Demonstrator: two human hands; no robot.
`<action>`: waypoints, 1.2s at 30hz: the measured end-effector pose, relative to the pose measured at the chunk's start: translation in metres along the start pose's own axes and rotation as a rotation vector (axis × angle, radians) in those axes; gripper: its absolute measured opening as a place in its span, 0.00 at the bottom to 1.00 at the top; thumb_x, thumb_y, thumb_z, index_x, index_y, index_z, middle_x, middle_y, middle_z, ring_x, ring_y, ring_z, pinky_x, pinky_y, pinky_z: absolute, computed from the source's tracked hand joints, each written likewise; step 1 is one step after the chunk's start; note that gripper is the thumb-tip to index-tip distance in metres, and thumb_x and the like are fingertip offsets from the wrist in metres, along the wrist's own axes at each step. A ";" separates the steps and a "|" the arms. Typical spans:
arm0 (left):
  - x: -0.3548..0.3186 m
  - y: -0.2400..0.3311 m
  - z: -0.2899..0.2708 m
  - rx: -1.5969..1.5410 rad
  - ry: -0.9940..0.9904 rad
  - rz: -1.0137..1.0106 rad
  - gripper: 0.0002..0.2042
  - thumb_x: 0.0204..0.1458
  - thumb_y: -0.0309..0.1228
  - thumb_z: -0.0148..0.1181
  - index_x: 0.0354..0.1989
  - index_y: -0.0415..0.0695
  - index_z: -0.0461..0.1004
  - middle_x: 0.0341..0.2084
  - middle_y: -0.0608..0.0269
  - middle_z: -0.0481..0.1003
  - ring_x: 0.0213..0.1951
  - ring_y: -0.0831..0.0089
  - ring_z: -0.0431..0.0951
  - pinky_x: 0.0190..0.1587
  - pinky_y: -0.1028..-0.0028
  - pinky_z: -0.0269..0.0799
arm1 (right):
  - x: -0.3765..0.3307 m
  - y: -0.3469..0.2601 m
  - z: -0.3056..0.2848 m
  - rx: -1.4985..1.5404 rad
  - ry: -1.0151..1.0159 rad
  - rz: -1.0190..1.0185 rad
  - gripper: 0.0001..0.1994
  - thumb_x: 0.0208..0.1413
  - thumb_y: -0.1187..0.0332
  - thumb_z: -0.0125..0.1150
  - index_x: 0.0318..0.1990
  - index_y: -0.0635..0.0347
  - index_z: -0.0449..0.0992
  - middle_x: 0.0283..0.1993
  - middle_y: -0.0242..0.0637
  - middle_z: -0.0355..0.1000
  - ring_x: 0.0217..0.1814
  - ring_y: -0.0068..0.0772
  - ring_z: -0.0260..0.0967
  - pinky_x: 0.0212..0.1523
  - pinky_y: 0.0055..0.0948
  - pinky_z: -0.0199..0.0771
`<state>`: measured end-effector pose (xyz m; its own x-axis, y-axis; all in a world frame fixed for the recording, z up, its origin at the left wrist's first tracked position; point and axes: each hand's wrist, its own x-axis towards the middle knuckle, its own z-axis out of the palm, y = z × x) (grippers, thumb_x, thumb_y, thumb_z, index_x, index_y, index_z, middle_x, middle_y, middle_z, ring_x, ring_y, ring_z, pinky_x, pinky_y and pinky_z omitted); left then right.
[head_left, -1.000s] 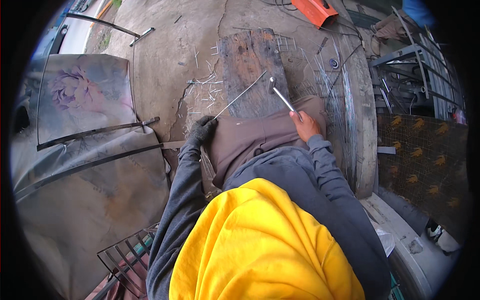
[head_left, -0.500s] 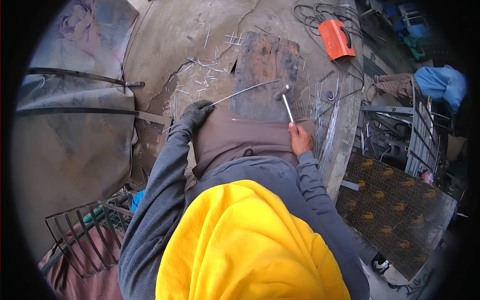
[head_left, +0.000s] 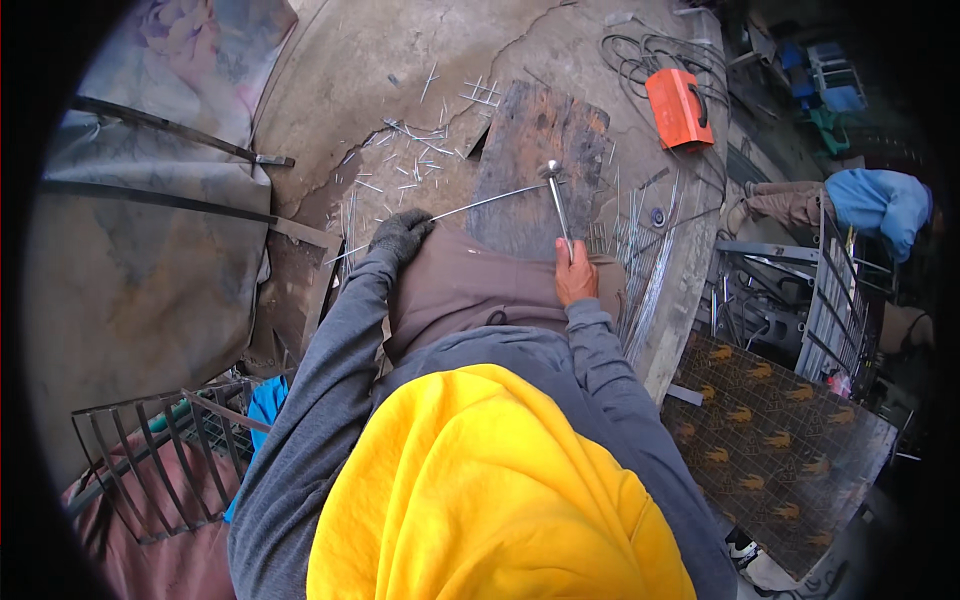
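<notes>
The left hand [head_left: 402,237] curled its gloved fingers round a thin rod [head_left: 490,202] that reached over the left edge of the wooden board [head_left: 535,130], while the right hand [head_left: 577,273] wrapped its fingers round a hammer [head_left: 560,210] (the short metal bits [head_left: 369,185] seemed done, but this rod didn't).
</notes>
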<state>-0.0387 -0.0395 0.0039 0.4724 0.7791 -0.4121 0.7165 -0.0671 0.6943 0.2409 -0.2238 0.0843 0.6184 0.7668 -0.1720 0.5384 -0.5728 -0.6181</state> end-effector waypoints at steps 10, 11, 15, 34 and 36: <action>-0.001 0.001 -0.006 0.028 -0.022 -0.019 0.16 0.55 0.43 0.55 0.48 0.50 0.77 0.46 0.55 0.77 0.51 0.56 0.76 0.55 0.64 0.68 | 0.008 -0.036 -0.030 0.188 0.108 -0.024 0.26 0.62 0.42 0.46 0.39 0.59 0.72 0.30 0.54 0.72 0.36 0.63 0.70 0.36 0.49 0.67; 0.001 0.004 -0.008 0.033 -0.023 -0.013 0.16 0.55 0.43 0.55 0.48 0.50 0.77 0.46 0.55 0.77 0.51 0.56 0.76 0.55 0.64 0.68 | 0.008 -0.032 -0.028 0.192 0.115 -0.022 0.26 0.62 0.42 0.46 0.39 0.59 0.72 0.30 0.54 0.72 0.36 0.63 0.70 0.36 0.49 0.67; 0.006 0.005 -0.009 0.046 -0.079 -0.010 0.16 0.56 0.43 0.54 0.48 0.50 0.77 0.46 0.55 0.77 0.51 0.56 0.76 0.55 0.64 0.69 | 0.009 0.026 0.008 0.037 0.068 -0.024 0.25 0.61 0.43 0.47 0.39 0.59 0.71 0.32 0.56 0.73 0.37 0.65 0.69 0.37 0.52 0.66; 0.020 -0.008 -0.017 -0.018 -0.135 -0.080 0.15 0.51 0.41 0.56 0.42 0.45 0.78 0.40 0.52 0.78 0.45 0.59 0.77 0.50 0.64 0.70 | -0.018 0.044 0.000 -0.009 -0.064 0.109 0.27 0.61 0.42 0.45 0.35 0.62 0.69 0.35 0.58 0.72 0.41 0.67 0.68 0.41 0.52 0.65; 0.024 -0.010 -0.018 -0.018 -0.157 -0.097 0.16 0.51 0.42 0.56 0.43 0.46 0.78 0.42 0.50 0.78 0.47 0.56 0.77 0.51 0.64 0.70 | -0.015 0.030 -0.005 0.004 -0.027 0.084 0.26 0.62 0.43 0.46 0.35 0.62 0.70 0.34 0.57 0.72 0.40 0.66 0.68 0.40 0.50 0.66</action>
<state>-0.0440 -0.0090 -0.0028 0.4769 0.6747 -0.5633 0.7538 0.0156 0.6569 0.2510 -0.2544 0.0721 0.6452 0.7240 -0.2439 0.4834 -0.6341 -0.6036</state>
